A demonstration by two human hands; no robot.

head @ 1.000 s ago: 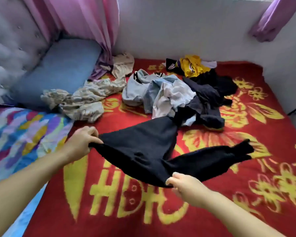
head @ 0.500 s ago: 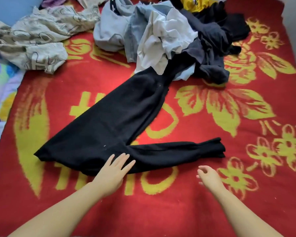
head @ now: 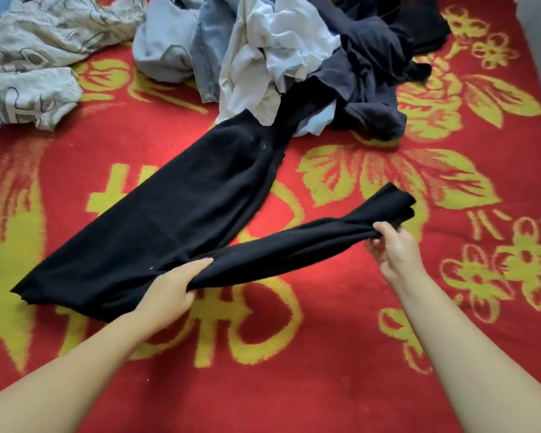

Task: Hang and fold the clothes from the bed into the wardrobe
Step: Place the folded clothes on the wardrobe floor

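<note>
- The left hand [head: 169, 289] has its fingers curled round the black garment [head: 181, 220] where the near sleeve [head: 294, 245] joins the body, the thumb on top and cloth bunched in the grip.
- The right hand [head: 394, 248] pinches that sleeve close to the cuff, fingertips closed on the fabric, so the sleeve is raised off the bed and stretched between both hands.
- The cuff end sticks out past the right hand, up and to the right.
- The body of the black garment lies flat on the red blanket [head: 294, 385], running diagonally from its near-left hem up to the pile of clothes [head: 278, 48], where its far end goes under a white piece [head: 263, 57] and dark grey cloth [head: 372, 89].
- A crumpled patterned beige cloth [head: 28, 67] sits at the far left, apart from the black garment.
- Bare blanket shows on the near side of the hands and to the right of the sleeve, as far as the pale edge at the right border.
</note>
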